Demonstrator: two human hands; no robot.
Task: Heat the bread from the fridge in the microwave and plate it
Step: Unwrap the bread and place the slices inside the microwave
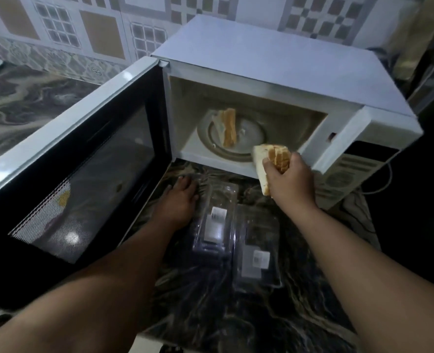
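Observation:
The white microwave (274,62) stands on the dark marbled counter with its door (88,159) swung wide to the left. On its glass turntable (249,138) lies a stack of bread slices (228,127). My right hand (289,179) is shut on a second stack of bread slices (264,159), held at the front right of the cavity opening. My left hand (179,200) rests flat on the counter under the door, its fingers touching an empty clear plastic bread container (216,220).
A second clear plastic container half (258,253) with a label lies on the counter (236,322) in front of the microwave. The microwave's control panel (348,174) faces right. A power cord (386,179) trails to the right. Patterned tiles (83,34) cover the wall behind.

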